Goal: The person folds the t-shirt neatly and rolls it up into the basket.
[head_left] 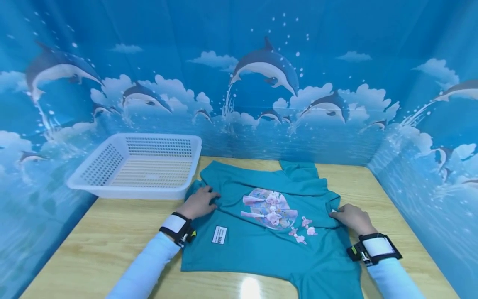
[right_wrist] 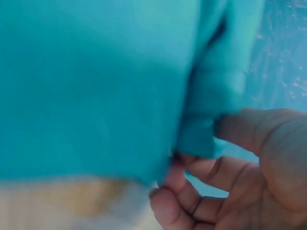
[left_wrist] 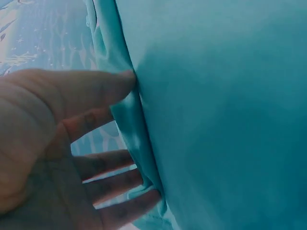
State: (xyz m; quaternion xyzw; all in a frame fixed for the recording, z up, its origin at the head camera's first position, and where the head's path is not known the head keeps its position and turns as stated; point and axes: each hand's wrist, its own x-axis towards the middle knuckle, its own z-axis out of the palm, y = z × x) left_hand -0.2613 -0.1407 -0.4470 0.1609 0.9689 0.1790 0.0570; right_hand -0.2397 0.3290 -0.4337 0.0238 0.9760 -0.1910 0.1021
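Left hand of the person lies at the left edge of a teal cloth shirt, which is spread flat on a pale yellow, wood-grained worktop. Its fingers are nearly straight and spread, with a gap to the thumb, and the tips touch a folded strip of the cloth. At the opposite side, the right hand pinches a small hemmed piece of the same shirt between its thumb and fingers. The upper part of the shirt lies in loose folds, one teal end sticks out toward the back of the worktop, and a lower part goes out of the head view at the bottom. On its front there is a multicoloured printed picture with creases across it, small pink rabbit-like figures beside it, and a white rectangular label near the left hand. Just beyond this hand stands a white rectangular plastic basket with perforated walls; whether it touches the shirt, I cannot tell. Both wrists carry black bands with white panels, above light blue sleeves. Behind everything hangs a blue sheet printed with dolphins, clouds and water
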